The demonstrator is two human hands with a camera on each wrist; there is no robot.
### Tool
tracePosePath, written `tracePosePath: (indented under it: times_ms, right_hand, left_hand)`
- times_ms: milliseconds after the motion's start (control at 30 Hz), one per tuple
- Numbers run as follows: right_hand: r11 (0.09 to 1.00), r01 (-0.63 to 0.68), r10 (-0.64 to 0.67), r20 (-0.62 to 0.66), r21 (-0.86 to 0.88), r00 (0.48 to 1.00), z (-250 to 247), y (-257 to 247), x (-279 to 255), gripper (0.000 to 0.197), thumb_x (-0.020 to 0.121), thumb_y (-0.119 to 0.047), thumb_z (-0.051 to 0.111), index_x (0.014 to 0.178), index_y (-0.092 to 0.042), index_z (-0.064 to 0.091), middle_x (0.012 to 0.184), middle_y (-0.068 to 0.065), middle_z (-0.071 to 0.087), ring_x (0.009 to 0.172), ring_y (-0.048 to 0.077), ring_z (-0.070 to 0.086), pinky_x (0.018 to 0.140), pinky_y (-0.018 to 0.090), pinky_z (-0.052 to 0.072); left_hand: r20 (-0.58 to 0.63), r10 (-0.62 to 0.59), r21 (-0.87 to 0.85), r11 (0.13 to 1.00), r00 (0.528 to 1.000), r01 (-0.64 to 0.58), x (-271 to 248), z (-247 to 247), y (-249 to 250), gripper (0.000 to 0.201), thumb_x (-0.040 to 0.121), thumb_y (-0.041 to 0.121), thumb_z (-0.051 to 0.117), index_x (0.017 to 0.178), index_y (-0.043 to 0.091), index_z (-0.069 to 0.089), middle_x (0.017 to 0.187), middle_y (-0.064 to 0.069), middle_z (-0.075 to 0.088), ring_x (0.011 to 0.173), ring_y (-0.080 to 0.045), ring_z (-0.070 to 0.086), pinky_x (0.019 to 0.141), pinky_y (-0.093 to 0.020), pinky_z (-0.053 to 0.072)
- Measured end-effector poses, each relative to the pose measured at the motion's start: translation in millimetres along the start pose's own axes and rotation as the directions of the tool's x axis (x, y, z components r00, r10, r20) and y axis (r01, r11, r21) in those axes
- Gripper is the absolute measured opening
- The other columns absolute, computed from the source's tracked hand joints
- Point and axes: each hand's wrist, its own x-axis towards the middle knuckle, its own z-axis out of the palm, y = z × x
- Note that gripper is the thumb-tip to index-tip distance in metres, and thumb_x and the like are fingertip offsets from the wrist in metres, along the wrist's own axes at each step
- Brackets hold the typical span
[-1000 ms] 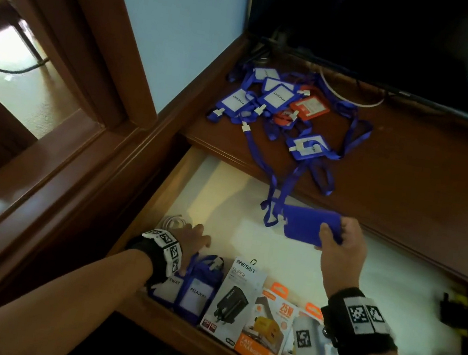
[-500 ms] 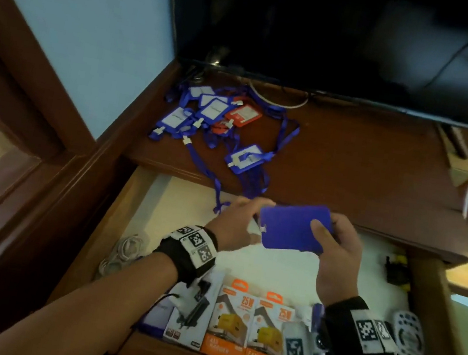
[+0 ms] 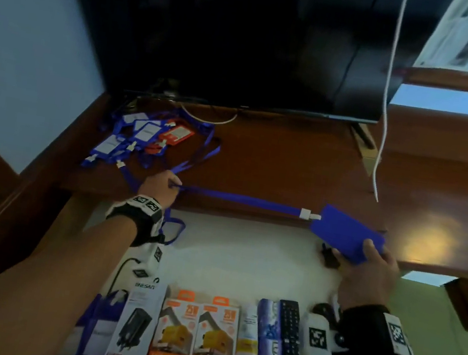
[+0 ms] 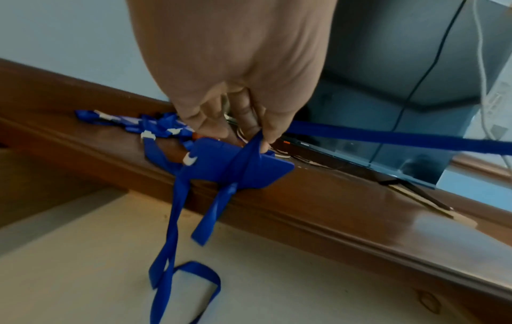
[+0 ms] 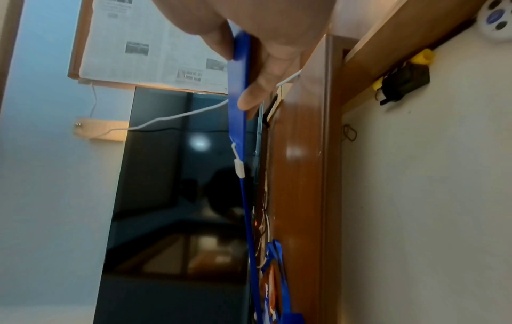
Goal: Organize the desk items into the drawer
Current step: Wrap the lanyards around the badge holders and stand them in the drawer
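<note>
My right hand [image 3: 372,260] grips a blue card holder [image 3: 346,236] at the right, above the open drawer [image 3: 244,258]; in the right wrist view the holder [image 5: 239,87] shows edge-on between thumb and fingers. Its blue lanyard strap [image 3: 241,200] runs taut to the left, where my left hand [image 3: 162,189] pinches it over the desk's front edge. In the left wrist view the fingers [image 4: 249,122] hold the strap [image 4: 387,137], and its loose loop [image 4: 177,252] hangs into the drawer. A pile of blue and red badge holders [image 3: 147,139] lies on the desk at back left.
Along the drawer's front stand charger boxes [image 3: 197,340], a black remote [image 3: 291,343] and a white remote [image 3: 317,350]. A black adapter [image 5: 404,81] lies at the drawer's back right. A dark TV [image 3: 249,35] stands behind the desk, and a white cable [image 3: 386,109] hangs at right.
My hands have drawn apart: the right carried the card holder rightward, the left slid left along the strap, which is now pulled straight. The camera view swung right.
</note>
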Motion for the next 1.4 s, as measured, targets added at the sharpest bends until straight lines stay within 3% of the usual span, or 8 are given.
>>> tracePosePath:
  times_ms: [233, 400, 500, 867, 967, 1100, 1267, 1400]
  right_hand:
    - [0.985, -0.048, 0.048, 0.006, 0.165, 0.999, -5, -13, 9, 0.028, 0.098, -0.007, 0.042, 0.125, -0.001, 0.040, 0.106, 0.012, 0.053, 0.086, 0.030, 0.063, 0.071, 0.039, 0.057]
    - [0.976, -0.050, 0.047, 0.018, 0.212, 0.999, 0, -27, 15, 0.031, 0.097, -0.009, 0.047, 0.127, -0.006, 0.041, 0.110, 0.011, 0.054, 0.079, 0.021, 0.069, 0.076, 0.042, 0.059]
    - [0.973, -0.065, 0.066, 0.004, 0.221, 0.998, -1, -29, 21, 0.033, 0.096, -0.008, 0.046, 0.128, -0.010, 0.040, 0.110, 0.011, 0.055, 0.075, 0.021, 0.071, 0.079, 0.042, 0.058]
    - [0.992, 0.059, -0.086, 0.261, 0.111, 0.961, 46, -52, 17, 0.015, 0.086, 0.003, 0.055, 0.095, -0.008, 0.050, 0.108, 0.016, 0.061, 0.105, 0.028, 0.063, 0.078, 0.032, 0.056]
    - [0.970, 0.244, -0.231, 0.395, 0.018, 0.889, 66, -53, 11, 0.022, 0.084, 0.005, 0.058, 0.080, -0.016, 0.051, 0.093, 0.016, 0.060, 0.090, 0.024, 0.063, 0.072, 0.028, 0.053]
    - [0.839, 0.544, -0.411, 0.649, -0.005, 0.641, 88, -52, -6, 0.017, 0.077, 0.010, 0.059, 0.079, -0.005, 0.051, 0.087, 0.008, 0.064, 0.091, 0.015, 0.065, 0.074, 0.019, 0.048]
    - [0.820, 0.568, -0.307, 0.894, 0.074, 0.327, 111, -47, -31, 0.023, 0.059, 0.001, 0.052, 0.080, -0.003, 0.056, 0.113, 0.019, 0.065, 0.115, 0.024, 0.059, 0.088, 0.032, 0.051]
    - [0.808, 0.589, -0.250, 0.920, 0.026, 0.302, 137, -60, -38, 0.014, 0.070, 0.008, 0.051, 0.080, 0.002, 0.059, 0.097, 0.023, 0.069, 0.099, 0.026, 0.067, 0.085, 0.033, 0.053]
  left_hand:
    - [-0.243, 0.020, -0.194, 0.979, 0.970, -0.068, 19, -26, 58, 0.012, 0.097, 0.013, 0.045, 0.107, 0.016, 0.051, 0.098, -0.013, 0.065, 0.088, -0.035, 0.064, 0.078, -0.047, 0.052]
    - [-0.314, -0.037, -0.540, 0.829, 0.949, -0.146, 29, -65, 108, 0.017, 0.094, 0.006, 0.043, 0.103, 0.020, 0.048, 0.081, -0.005, 0.063, 0.070, -0.017, 0.065, 0.063, -0.028, 0.055]
    - [-0.287, -0.018, -0.545, 0.825, 0.958, -0.148, 29, -74, 127, 0.025, 0.092, 0.005, 0.038, 0.104, 0.021, 0.052, 0.077, 0.000, 0.066, 0.073, -0.015, 0.066, 0.075, -0.034, 0.054]
    - [-0.078, 0.373, -0.327, 0.866, 0.924, -0.378, -54, -45, 194, 0.016, 0.088, 0.023, 0.066, 0.102, 0.028, 0.062, 0.127, -0.008, 0.054, 0.112, -0.020, 0.050, 0.088, -0.027, 0.039]
    - [0.183, 0.312, -0.578, 0.801, 0.932, -0.155, -90, -49, 223, 0.035, 0.098, 0.042, 0.046, 0.106, 0.012, 0.063, 0.108, -0.016, 0.069, 0.083, -0.019, 0.064, 0.062, -0.019, 0.042]
    - [0.335, 0.217, -0.729, 0.676, 0.917, 0.107, -108, -59, 225, 0.058, 0.092, 0.065, 0.034, 0.108, 0.017, 0.062, 0.093, -0.013, 0.074, 0.084, -0.026, 0.070, 0.066, -0.029, 0.046]
    - [0.143, 0.222, -0.882, 0.470, 0.964, 0.022, -104, -66, 205, 0.020, 0.096, 0.023, 0.053, 0.103, 0.008, 0.063, 0.082, -0.007, 0.064, 0.076, -0.021, 0.061, 0.064, -0.029, 0.049]
    - [0.110, 0.285, -0.903, 0.428, 0.952, -0.024, -105, -82, 180, 0.020, 0.095, 0.009, 0.052, 0.113, 0.004, 0.060, 0.090, -0.009, 0.066, 0.080, -0.022, 0.063, 0.075, -0.035, 0.052]
